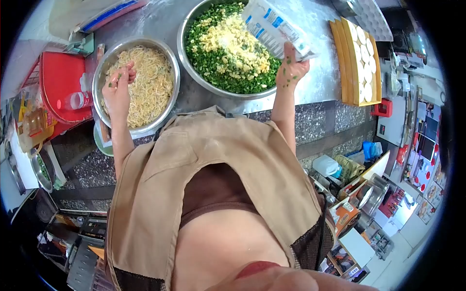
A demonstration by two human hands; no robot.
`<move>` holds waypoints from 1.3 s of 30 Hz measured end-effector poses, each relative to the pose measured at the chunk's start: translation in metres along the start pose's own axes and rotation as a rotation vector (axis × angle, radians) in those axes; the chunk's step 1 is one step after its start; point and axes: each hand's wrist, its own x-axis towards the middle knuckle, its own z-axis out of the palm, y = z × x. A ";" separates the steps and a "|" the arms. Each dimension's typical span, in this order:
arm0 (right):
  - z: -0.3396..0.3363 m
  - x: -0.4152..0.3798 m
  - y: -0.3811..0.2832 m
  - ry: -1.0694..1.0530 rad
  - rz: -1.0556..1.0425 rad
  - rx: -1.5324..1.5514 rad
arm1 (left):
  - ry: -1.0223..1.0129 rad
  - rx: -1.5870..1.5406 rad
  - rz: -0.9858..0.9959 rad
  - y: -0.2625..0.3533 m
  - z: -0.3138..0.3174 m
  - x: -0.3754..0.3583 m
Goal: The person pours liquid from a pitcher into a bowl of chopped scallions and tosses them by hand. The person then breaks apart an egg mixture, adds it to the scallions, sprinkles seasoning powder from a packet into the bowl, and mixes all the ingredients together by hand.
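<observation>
My right hand [292, 70] grips a white plastic bag with blue print [274, 29], tilted over a large steel bowl [182, 46]. That bowl holds chopped green leaves [213, 68] with crumbled yellow egg [228, 36] and a patch of white powder on top. Green bits cling to my right hand. My left hand [118, 87] hovers at the left side of a smaller steel bowl [175, 82] of pale, thin shreds like bean sprouts [150, 80]. Its fingers are curled together, with green specks on them; what they hold, if anything, is hidden.
Both bowls stand on a flour-dusted metal table [318, 80]. To the right, a wooden tray [363, 99] carries rows of round white dough pieces [363, 58]. A red stool or bin [56, 82] with a plastic bottle [77, 100] is at the left.
</observation>
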 end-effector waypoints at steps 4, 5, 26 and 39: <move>0.002 0.000 0.005 -0.036 -0.027 -0.018 | -0.006 0.041 -0.002 -0.001 -0.003 -0.001; -0.002 -0.001 0.008 -0.038 -0.001 0.009 | -0.019 0.044 -0.006 -0.003 -0.003 -0.002; -0.018 0.007 0.005 0.134 -0.072 -0.050 | -0.021 0.091 -0.007 0.001 0.005 -0.006; -0.036 0.002 -0.020 0.162 -0.191 -0.083 | -0.050 0.121 0.011 0.001 0.011 -0.003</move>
